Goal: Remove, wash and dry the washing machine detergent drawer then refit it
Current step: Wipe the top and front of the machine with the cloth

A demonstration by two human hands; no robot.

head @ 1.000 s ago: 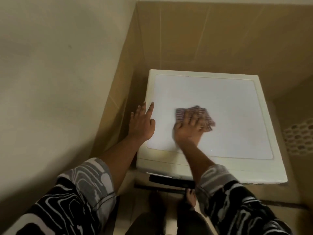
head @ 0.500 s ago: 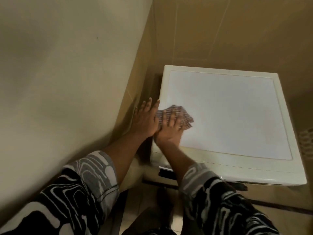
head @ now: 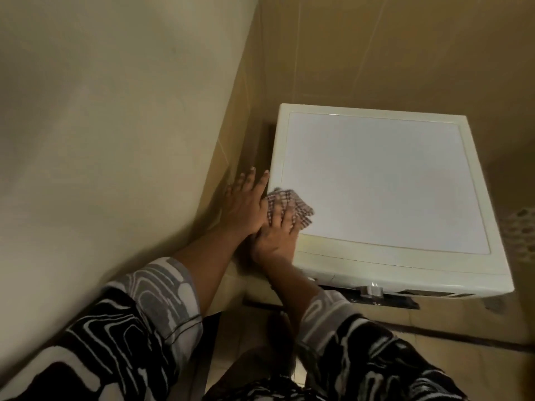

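A white washing machine (head: 376, 183) stands against the tiled back wall, seen from above. My right hand (head: 276, 234) presses a checked cloth (head: 292, 205) flat onto the lid's front-left corner, fingers spread over it. My left hand (head: 244, 204) lies with straight fingers at the lid's left edge, touching the right hand. Under the machine's front edge a dark strip of the front panel with a pale knob (head: 373, 290) shows. The detergent drawer itself is not plainly visible.
A plain wall (head: 115, 140) runs close along the left, leaving a narrow gap beside the machine. Tiled wall behind, tiled floor (head: 434, 322) below. A perforated basket (head: 518, 235) edges in at the right. My patterned sleeves fill the lower frame.
My right hand has slid the cloth from the lid's middle to its front-left corner, meeting the left hand. The view has shifted left.
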